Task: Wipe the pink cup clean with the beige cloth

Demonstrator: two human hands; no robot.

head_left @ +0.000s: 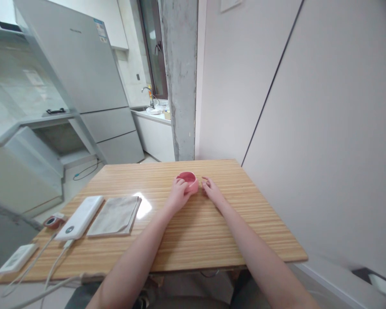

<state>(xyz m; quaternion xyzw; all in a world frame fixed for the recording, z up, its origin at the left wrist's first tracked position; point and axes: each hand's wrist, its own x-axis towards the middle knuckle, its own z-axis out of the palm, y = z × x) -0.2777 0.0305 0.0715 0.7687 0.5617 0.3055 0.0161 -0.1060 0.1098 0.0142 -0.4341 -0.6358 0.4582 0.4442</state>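
A small round pink bowl [194, 185] rests toward the far side of the wooden table [209, 244]. My left hand [179, 192] grips its near left rim, with fingers reaching over the edge and the thumb along the outside. Just right of the bowl, my right hand [212, 189] hovers close to the tabletop, fingers loosely bent and apart. A narrow gap separates it from the bowl, and nothing shows in it. The inside of the bowl is partly covered by my left fingers.
On the table's left lie a folded grey cloth [116, 216], a white power bank [79, 218] with a cable [56, 262], a small red-brown round object [52, 222] and a white box [17, 259]. A wall [309, 141] borders the right side; a fridge [83, 64] stands beyond.
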